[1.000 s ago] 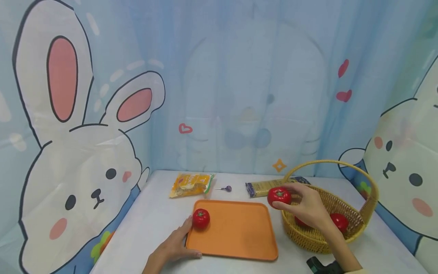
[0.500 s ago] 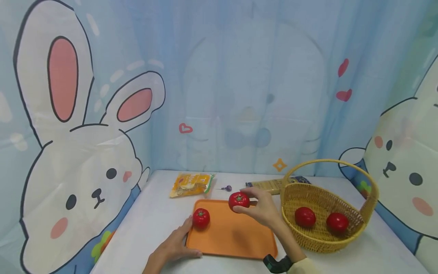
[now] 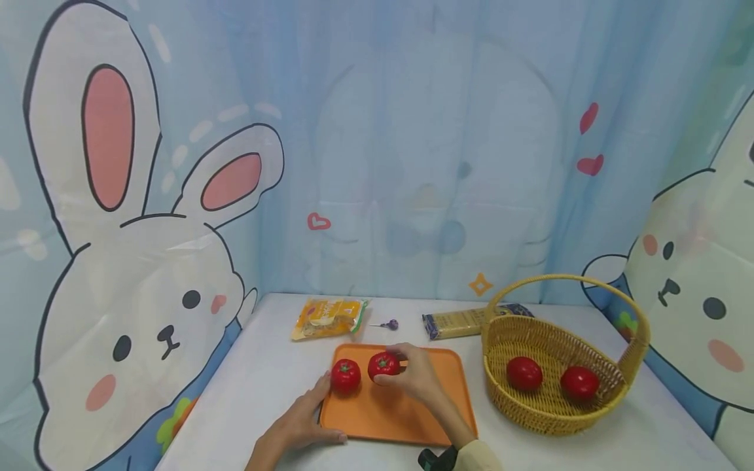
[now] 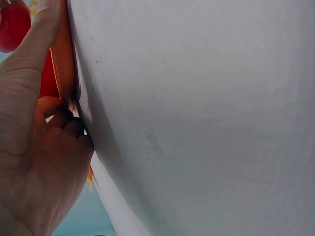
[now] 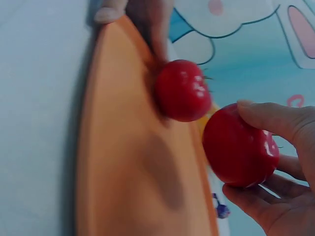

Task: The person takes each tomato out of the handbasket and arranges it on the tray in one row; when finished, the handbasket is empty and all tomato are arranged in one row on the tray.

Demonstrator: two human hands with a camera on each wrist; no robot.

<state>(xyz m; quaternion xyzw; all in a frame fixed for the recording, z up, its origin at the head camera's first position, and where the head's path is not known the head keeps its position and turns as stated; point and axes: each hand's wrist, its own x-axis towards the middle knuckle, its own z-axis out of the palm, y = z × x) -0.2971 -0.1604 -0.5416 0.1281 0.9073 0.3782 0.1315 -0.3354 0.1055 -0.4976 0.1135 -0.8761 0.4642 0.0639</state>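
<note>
An orange tray (image 3: 424,405) lies on the white table. My right hand (image 3: 412,376) grips a red tomato (image 3: 383,366) (image 5: 240,146) just above the tray, close to a second tomato (image 3: 345,376) (image 5: 182,90) that rests at the tray's left end. My left hand (image 3: 306,418) (image 4: 34,147) lies at the tray's left edge (image 4: 63,54), thumb under the front corner and fingers along the side. A wicker basket (image 3: 612,386) at the right holds two more tomatoes (image 3: 524,373) (image 3: 579,383).
Behind the tray lie a yellow snack packet (image 3: 327,317), a small purple lollipop (image 3: 390,324) and a flat yellow packet (image 3: 456,323). A cartoon-rabbit curtain closes off the back and sides. The basket's tall handle (image 3: 565,280) arches over it.
My right hand has carried the tomato from over the basket leftwards and down to the tray, beside the first tomato. The left hand has stayed at the tray's edge.
</note>
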